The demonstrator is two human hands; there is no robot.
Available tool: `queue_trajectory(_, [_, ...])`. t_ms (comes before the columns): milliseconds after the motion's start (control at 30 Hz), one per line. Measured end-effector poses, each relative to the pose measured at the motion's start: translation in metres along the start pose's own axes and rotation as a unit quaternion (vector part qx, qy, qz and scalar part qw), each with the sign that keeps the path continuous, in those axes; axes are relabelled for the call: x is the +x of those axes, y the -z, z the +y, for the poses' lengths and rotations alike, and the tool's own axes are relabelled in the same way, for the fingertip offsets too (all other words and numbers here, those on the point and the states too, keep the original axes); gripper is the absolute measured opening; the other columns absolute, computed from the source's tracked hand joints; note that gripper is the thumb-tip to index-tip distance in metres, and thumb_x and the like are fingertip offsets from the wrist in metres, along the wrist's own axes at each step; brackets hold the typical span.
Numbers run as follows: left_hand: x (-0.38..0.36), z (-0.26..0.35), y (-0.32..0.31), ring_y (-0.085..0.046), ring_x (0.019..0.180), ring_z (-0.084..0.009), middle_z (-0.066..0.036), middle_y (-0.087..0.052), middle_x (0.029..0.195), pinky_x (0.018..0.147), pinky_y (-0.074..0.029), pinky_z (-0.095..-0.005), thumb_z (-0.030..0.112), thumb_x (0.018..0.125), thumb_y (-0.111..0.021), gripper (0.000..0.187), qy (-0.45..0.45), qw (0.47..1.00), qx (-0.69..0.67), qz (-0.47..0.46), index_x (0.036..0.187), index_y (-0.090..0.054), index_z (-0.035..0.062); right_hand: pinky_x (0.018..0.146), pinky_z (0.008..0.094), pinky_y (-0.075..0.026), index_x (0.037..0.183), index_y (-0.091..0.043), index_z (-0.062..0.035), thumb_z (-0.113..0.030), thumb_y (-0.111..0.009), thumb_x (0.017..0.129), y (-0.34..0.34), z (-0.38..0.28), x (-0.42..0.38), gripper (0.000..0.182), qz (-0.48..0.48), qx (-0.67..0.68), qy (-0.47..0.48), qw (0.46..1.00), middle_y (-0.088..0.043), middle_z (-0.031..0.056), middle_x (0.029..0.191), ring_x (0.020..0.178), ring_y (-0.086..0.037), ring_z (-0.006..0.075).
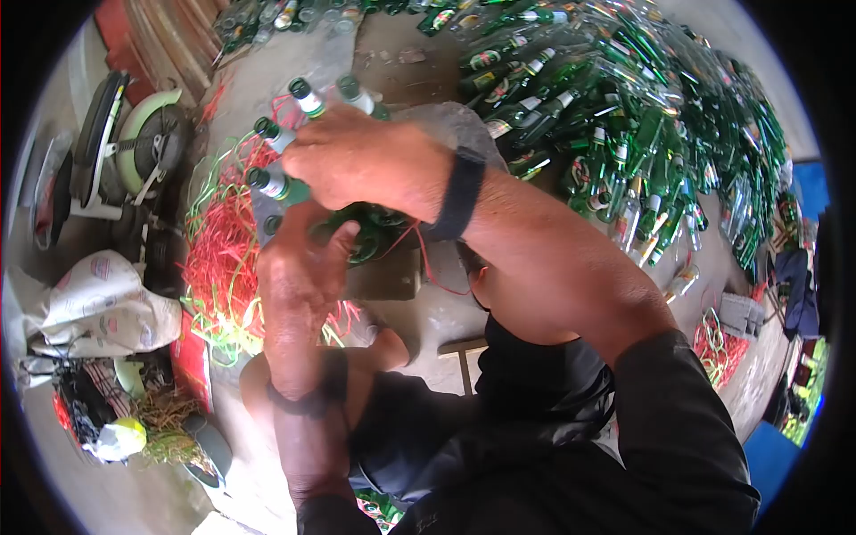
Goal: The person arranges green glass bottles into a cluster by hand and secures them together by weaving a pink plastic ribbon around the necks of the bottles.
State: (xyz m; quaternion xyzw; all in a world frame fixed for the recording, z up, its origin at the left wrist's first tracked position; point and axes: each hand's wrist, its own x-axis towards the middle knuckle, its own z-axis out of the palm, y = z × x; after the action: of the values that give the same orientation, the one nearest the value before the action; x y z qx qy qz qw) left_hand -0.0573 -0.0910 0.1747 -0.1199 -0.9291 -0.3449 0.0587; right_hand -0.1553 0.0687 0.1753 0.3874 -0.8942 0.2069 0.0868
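Note:
Several green glass bottles (306,96) stand in a cluster before me, their necks and pale neck labels showing around my hands. My right hand (343,160) is curled closed against the bottle necks; what lies inside its fingers is hidden. Just below it, my left hand (303,259) reaches up against the near side of the cluster. Its thumb sticks out to the right, while the fingers are hidden by bottles and motion blur. A thin red plastic strand (421,254) loops down to the right of the bottles. Each wrist has a dark band.
A large heap of green and clear bottles (615,125) fills the far right. Red and green plastic strips (223,241) lie tangled on the left floor. Further left are a wheeled machine (147,147), a white sack (102,303) and a dark sandal (209,450). More strips (718,348) lie at right.

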Motion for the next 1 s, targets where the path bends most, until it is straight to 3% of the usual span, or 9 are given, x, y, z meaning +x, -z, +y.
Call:
queue_trajectory(67, [0.0, 0.011, 0.002, -0.07, 0.07, -0.0223, -0.016, -0.074, 0.086, 0.062, -0.054, -0.0362, 0.018, 0.088, -0.085, 0.034, 0.024, 0.999, -0.022, 0.021, 0.114, -0.069, 0.002, 0.096, 0.0468, -0.049, 0.093, -0.073, -0.0046, -0.015, -0.072, 0.079, -0.003, -0.001, 0.002, 0.018, -0.001, 0.003, 0.0, 1.0, -0.073, 0.0136, 0.098, 0.1, -0.07, 0.0343])
queue_trajectory(433, [0.004, 0.006, -0.002, -0.062, 0.065, -0.0233, -0.013, -0.073, 0.095, 0.062, -0.052, -0.0371, 0.02, 0.086, -0.087, 0.034, -0.049, 0.991, 0.021, 0.125, 0.109, -0.069, 0.001, 0.098, 0.0472, -0.047, 0.096, -0.071, -0.0059, -0.01, -0.073, 0.078, 0.019, 0.002, -0.001, 0.018, -0.024, 0.018, 0.002, 1.0, -0.073, 0.0131, 0.103, 0.108, -0.07, 0.0296])
queue_trajectory(567, [0.011, 0.01, 0.0, -0.067, 0.082, -0.0309, -0.017, -0.071, 0.11, 0.073, -0.055, -0.0399, 0.015, 0.087, -0.083, 0.035, -0.102, 0.98, 0.042, 0.163, 0.115, -0.067, -0.0006, 0.098, 0.0483, -0.053, 0.112, -0.075, -0.0106, -0.013, -0.075, 0.082, 0.042, 0.004, 0.013, 0.03, -0.077, 0.054, -0.061, 0.994, -0.075, 0.0138, 0.105, 0.107, -0.072, 0.0351])
queue_trajectory(600, [0.014, 0.006, -0.001, -0.067, 0.102, -0.0372, -0.019, -0.07, 0.119, 0.088, -0.055, -0.0439, 0.013, 0.087, -0.081, 0.038, -0.129, 0.975, 0.071, 0.168, 0.12, -0.067, -0.0005, 0.096, 0.0479, -0.055, 0.112, -0.075, -0.0102, -0.012, -0.073, 0.082, 0.044, 0.009, 0.013, 0.03, -0.037, 0.089, -0.059, 0.994, -0.075, 0.0152, 0.106, 0.107, -0.071, 0.0368])
queue_trajectory(767, [0.023, 0.005, -0.006, -0.061, 0.119, -0.0414, -0.022, -0.065, 0.133, 0.103, -0.049, -0.0487, 0.017, 0.088, -0.079, 0.049, -0.16, 0.967, 0.114, 0.162, 0.131, -0.064, -0.0006, 0.076, 0.0475, -0.058, 0.1, -0.074, -0.0083, -0.008, -0.068, 0.083, 0.087, 0.019, 0.01, 0.019, 0.09, 0.126, -0.042, 0.987, -0.074, 0.0199, 0.093, 0.088, -0.073, 0.0382])
queue_trajectory(800, [0.023, 0.005, -0.009, -0.061, 0.119, -0.0416, -0.023, -0.064, 0.135, 0.103, -0.048, -0.0496, 0.019, 0.089, -0.078, 0.051, -0.151, 0.972, 0.118, 0.136, 0.133, -0.062, -0.0004, 0.056, 0.0332, -0.048, 0.104, -0.069, -0.0001, -0.006, -0.068, 0.091, 0.094, 0.026, 0.009, 0.015, 0.102, 0.159, -0.056, 0.98, -0.066, 0.0083, 0.069, 0.058, -0.058, 0.0135])
queue_trajectory(900, [0.021, -0.003, -0.017, -0.06, 0.122, -0.0415, -0.023, -0.062, 0.138, 0.103, -0.047, -0.0514, 0.025, 0.092, -0.075, 0.055, -0.141, 0.976, 0.129, 0.105, 0.139, -0.059, 0.0, 0.052, 0.0335, -0.043, 0.088, -0.067, 0.0024, -0.005, -0.069, 0.092, 0.158, 0.002, -0.003, 0.009, 0.076, 0.189, -0.163, 0.965, -0.059, 0.0056, 0.063, 0.056, -0.055, 0.0143])
queue_trajectory(933, [0.021, -0.004, -0.018, -0.06, 0.122, -0.0412, -0.022, -0.062, 0.138, 0.103, -0.047, -0.0511, 0.025, 0.094, -0.074, 0.053, -0.143, 0.976, 0.132, 0.1, 0.138, -0.059, 0.0, 0.05, 0.0278, -0.036, 0.088, -0.066, 0.0033, 0.0, -0.067, 0.096, 0.161, 0.01, -0.01, 0.009, 0.127, 0.204, -0.123, 0.963, -0.053, -0.0004, 0.061, 0.057, -0.045, 0.0053])
queue_trajectory(1000, [0.021, -0.006, -0.02, -0.06, 0.122, -0.0409, -0.022, -0.061, 0.139, 0.103, -0.047, -0.0508, 0.025, 0.095, -0.072, 0.051, -0.142, 0.977, 0.131, 0.093, 0.138, -0.059, 0.0001, 0.05, 0.0284, -0.035, 0.089, -0.066, 0.0032, -0.001, -0.066, 0.097, 0.161, 0.013, -0.029, 0.009, 0.169, 0.167, -0.123, 0.964, -0.054, -0.0004, 0.061, 0.057, -0.046, 0.0054])
